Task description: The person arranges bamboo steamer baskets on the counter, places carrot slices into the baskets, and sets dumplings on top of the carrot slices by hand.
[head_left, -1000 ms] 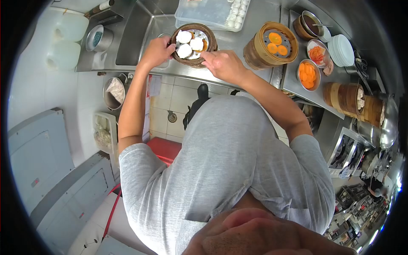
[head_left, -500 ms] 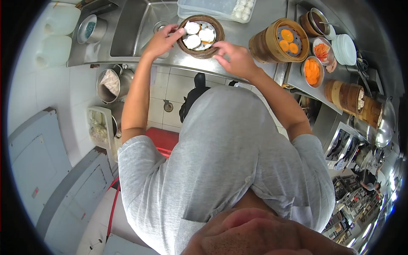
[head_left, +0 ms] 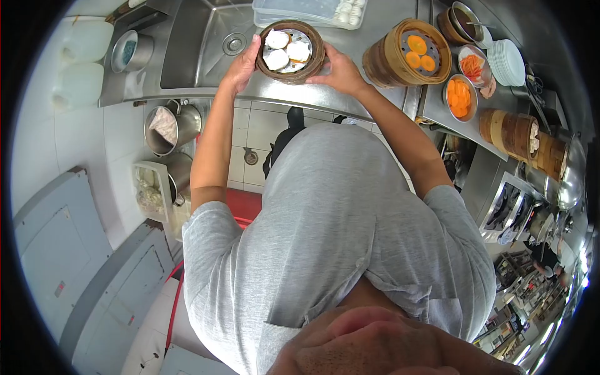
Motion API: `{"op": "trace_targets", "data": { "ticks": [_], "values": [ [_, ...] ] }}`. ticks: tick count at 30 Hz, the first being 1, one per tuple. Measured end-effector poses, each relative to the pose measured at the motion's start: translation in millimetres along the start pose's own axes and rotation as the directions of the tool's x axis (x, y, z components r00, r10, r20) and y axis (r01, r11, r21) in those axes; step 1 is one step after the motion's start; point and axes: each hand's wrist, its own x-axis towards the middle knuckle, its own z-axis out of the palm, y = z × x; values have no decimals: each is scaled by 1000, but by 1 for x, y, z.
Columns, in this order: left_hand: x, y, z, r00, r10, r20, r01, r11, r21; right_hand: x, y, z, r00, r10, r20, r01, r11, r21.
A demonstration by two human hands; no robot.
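A dark round bamboo steamer basket point(head_left: 289, 78) is held between my two hands at the counter's front edge. Inside, three white buns point(head_left: 298, 51) sit on a perforated metal liner point(head_left: 291, 32), with bits of orange showing beneath them. My left hand point(head_left: 240, 67) grips the basket's left side, thumb up along the wall. On the right side, my right hand point(head_left: 340, 70) clasps the rim between thumb and fingers; some fingertips are hidden. Right of this hand stands a stack of bamboo steamers point(head_left: 382, 61), its top one holding three orange carrot slices point(head_left: 417, 44) on a perforated liner.
Behind the basket lies a clear plastic box point(head_left: 294, 11) with several white buns at its right end. A sink point(head_left: 212, 37) is at left. Bowls of carrot slices point(head_left: 459, 97) and shreds point(head_left: 473, 66), stacked white plates point(head_left: 506, 62) and more steamers point(head_left: 509, 132) stand at right.
Both hands have gone from fingertips at the buns and rim to holding the basket's sides. The basket appears slightly raised and nearer; the view has shifted a little.
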Motion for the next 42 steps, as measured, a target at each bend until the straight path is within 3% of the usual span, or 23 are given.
{"op": "trace_targets", "data": {
  "ticks": [3,6,9,11,12,13,15,17,18,20,23,26,28,29,31,34,36,42],
  "values": [
    [-21,18,19,986,133,-103,-129,990,49,-2,-3,-2,1000,4,9,-5,997,71],
    [-15,11,14,979,130,-157,-115,988,103,-2,1,-4,999,8,35,-9,1000,28],
    [-5,11,-8,999,48,-24,-47,998,48,-3,2,-5,999,-1,47,1,1000,-3],
    [14,39,-27,977,205,-52,-184,944,275,-6,-1,-6,1000,-13,25,13,999,-29],
    [27,55,-36,958,281,-52,-240,892,382,-11,2,-5,1000,-17,-1,17,997,-69],
    [47,75,-43,898,439,-8,-379,784,492,-17,5,-4,1000,-21,-24,18,994,-108],
    [70,132,-31,765,641,67,-500,525,689,-32,3,-10,994,-47,-103,34,991,-126],
    [130,172,-29,662,717,217,-541,256,801,-50,2,-21,996,89,-3,-89,995,-38],
    [160,187,-22,684,685,251,-513,208,833,-60,2,-26,987,154,46,-155,988,2],
    [215,217,-2,723,616,313,-464,97,881,-82,-9,-37,966,257,-5,-256,963,87],
    [280,238,36,867,429,254,-283,3,959,-122,-16,-48,927,350,-135,-350,936,22],
    [312,237,48,913,384,138,-103,-111,988,-160,-35,-55,838,474,-270,-476,877,63],
    [322,228,48,866,491,101,20,-235,972,-184,-43,-54,758,552,-348,-540,830,141],
    [322,227,49,864,486,130,0,-258,966,-196,-46,-52,711,589,-385,-566,804,184],
    [323,231,48,858,483,175,-28,-296,955,-216,-48,-46,633,644,-429,-611,756,233],
    [355,221,43,889,404,214,-119,-249,961,-231,-46,-40,567,685,-458,-631,719,293],
    [344,219,57,920,347,181,-145,-127,981,-237,-45,-41,545,694,-470,-636,707,308],
    [334,202,101,828,442,346,-411,57,910,-226,-40,-55,593,671,-446,-670,718,189]
  ]
}}
